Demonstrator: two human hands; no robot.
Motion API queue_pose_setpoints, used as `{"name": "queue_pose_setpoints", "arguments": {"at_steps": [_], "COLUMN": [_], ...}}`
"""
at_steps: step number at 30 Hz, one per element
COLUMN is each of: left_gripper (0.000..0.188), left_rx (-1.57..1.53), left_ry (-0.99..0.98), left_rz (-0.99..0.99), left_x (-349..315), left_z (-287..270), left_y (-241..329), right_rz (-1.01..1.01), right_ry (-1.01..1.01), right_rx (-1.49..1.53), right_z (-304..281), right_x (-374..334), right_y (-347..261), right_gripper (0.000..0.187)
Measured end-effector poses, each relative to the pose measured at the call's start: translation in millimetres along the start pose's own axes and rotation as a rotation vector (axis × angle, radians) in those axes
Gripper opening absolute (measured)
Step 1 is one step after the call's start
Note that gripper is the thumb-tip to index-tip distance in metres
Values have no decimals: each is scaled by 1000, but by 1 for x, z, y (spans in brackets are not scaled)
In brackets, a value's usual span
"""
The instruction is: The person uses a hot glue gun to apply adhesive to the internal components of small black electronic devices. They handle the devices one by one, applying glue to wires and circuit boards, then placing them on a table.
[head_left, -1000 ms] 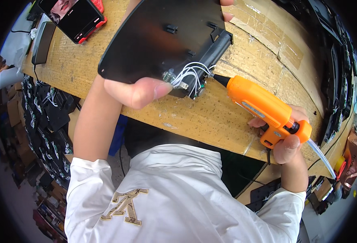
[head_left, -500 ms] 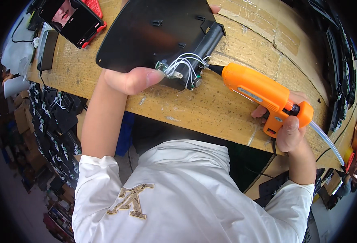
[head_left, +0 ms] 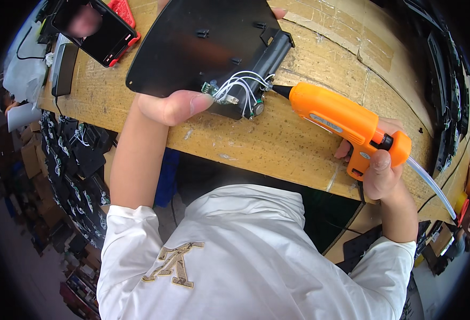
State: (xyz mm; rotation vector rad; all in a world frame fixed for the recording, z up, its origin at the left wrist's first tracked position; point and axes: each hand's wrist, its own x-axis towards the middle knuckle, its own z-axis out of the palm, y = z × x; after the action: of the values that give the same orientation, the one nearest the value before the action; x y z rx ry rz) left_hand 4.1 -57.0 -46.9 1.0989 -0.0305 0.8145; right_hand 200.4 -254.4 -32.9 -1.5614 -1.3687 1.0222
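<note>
My left hand grips a black plastic panel by its lower edge, the thumb lying beside a small green circuit board. Fingertips also show at the panel's upper right edge. White wires loop from the board to the panel's right corner, where a small round silver part sits. Wrapped around the handle of an orange hot glue gun is my right hand. The gun's black nozzle points left, its tip at or very near the wire ends. A clear glue stick sticks out of its back.
A phone in a red case lies at the far left of the worn wooden table, near a dark oblong device. Similar black panels with wires are stacked at the left. More black parts line the right side.
The panel and the glue gun have shifted very slightly left in the view. Both hands keep their grip, and the nozzle stays at the wire ends.
</note>
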Motion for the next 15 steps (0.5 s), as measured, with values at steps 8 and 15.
{"name": "queue_pose_setpoints", "arguments": {"at_steps": [8, 15], "left_gripper": [94, 91], "left_rx": [63, 291], "left_ry": [243, 74], "left_rz": [-39, 109], "left_x": [-4, -3], "left_z": [34, -14], "left_y": [8, 1], "right_rz": [-15, 23], "right_ry": [19, 62], "right_rx": [204, 320], "right_z": [0, 2], "right_x": [2, -4], "right_y": [8, 11], "right_gripper": [83, 79]}}
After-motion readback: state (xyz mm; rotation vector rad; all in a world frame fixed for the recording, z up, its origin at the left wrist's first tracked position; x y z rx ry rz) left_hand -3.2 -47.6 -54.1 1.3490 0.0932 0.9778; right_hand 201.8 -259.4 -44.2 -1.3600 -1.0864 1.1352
